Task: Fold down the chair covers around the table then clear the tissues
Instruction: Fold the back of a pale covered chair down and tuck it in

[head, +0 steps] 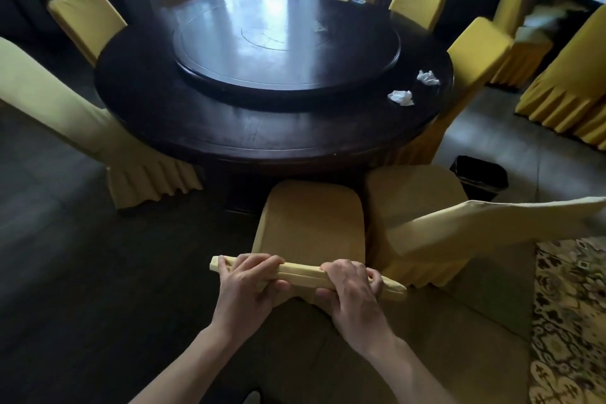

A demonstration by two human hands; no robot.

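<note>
Nearest the camera, both hands (left hand, right hand) clench a yellow chair cover; two tissues lie on the dark round table.

Single view, head-mounted wide-angle. It sits above and behind the nearest chair back, pitched forward and down. Both forearms enter from the bottom edge; left hand and right hand sit close to the lens, low centre. The round table fills the middle distance, its far chairs near the top edge. Strong barrel distortion: side chairs bow outward at both edges. The patterned rug clips the bottom-right corner. There's no second view, so no overlap.
</note>
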